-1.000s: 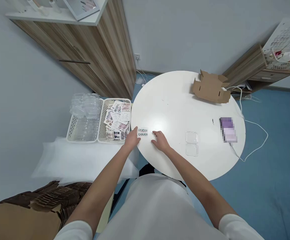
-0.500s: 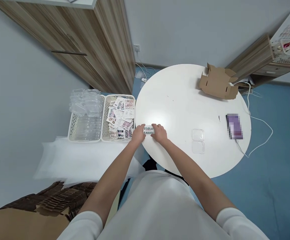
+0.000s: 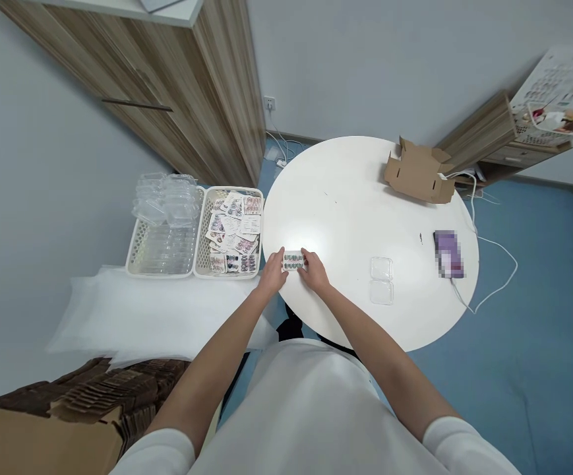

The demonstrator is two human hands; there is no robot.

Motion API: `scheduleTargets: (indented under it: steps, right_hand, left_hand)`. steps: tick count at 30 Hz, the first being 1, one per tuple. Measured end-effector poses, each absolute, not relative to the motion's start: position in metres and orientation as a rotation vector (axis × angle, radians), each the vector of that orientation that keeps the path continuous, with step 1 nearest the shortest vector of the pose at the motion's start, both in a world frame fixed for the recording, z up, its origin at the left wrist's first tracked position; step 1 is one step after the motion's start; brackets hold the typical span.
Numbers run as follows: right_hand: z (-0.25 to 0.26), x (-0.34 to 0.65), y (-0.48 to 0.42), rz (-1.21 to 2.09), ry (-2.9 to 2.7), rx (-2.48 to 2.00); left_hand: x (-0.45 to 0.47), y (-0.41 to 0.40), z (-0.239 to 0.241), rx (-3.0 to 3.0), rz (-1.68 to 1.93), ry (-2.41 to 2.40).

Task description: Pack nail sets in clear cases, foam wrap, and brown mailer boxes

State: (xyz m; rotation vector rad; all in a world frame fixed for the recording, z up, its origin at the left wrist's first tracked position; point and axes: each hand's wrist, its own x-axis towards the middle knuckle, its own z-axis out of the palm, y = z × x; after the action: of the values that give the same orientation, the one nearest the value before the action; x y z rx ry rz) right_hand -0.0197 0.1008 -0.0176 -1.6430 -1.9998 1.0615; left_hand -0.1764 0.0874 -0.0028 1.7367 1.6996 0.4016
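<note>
A small card of press-on nails [image 3: 293,260] sits at the near left edge of the round white table [image 3: 360,218]. My left hand [image 3: 273,274] pinches its left end and my right hand [image 3: 312,270] pinches its right end, fingers closed on it. An open clear plastic case [image 3: 380,280] lies empty on the table to the right of my hands.
Two white baskets stand left of the table: one with clear cases [image 3: 165,227], one with nail cards [image 3: 231,232]. A brown cardboard box [image 3: 417,173], a phone [image 3: 446,253] with a white cable, foam sheets [image 3: 152,316] and flat cartons [image 3: 59,415] are also around.
My right hand moved left to the nail card and both hands closed on its ends. The card now sits slightly lifted between my fingers.
</note>
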Motion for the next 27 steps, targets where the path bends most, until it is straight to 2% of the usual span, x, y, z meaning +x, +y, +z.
scheduleTargets:
  steps: [6, 10, 17, 23, 27]
  right_hand:
    - [-0.008, 0.022, 0.078, 1.118, -1.9, -1.563]
    - [0.001, 0.061, 0.051, 1.074, -1.855, -1.592]
    - [0.011, 0.157, 0.008, 1.02, -1.836, -1.642]
    - [0.006, 0.227, 0.01, 0.899, -1.947, -1.669]
    - [-0.002, 0.248, 0.023, 0.944, -2.0, -1.684]
  left_hand:
    - [-0.147, 0.067, -0.003, 1.792, 0.615, 1.525]
    - [-0.115, 0.056, 0.0, 1.843, 0.635, 1.399]
    - [-0.039, 0.042, 0.014, 1.994, 0.498, 1.2]
    - [0.022, 0.043, 0.015, 2.095, 0.296, 1.28]
    - [0.047, 0.048, 0.013, 2.124, 0.158, 1.375]
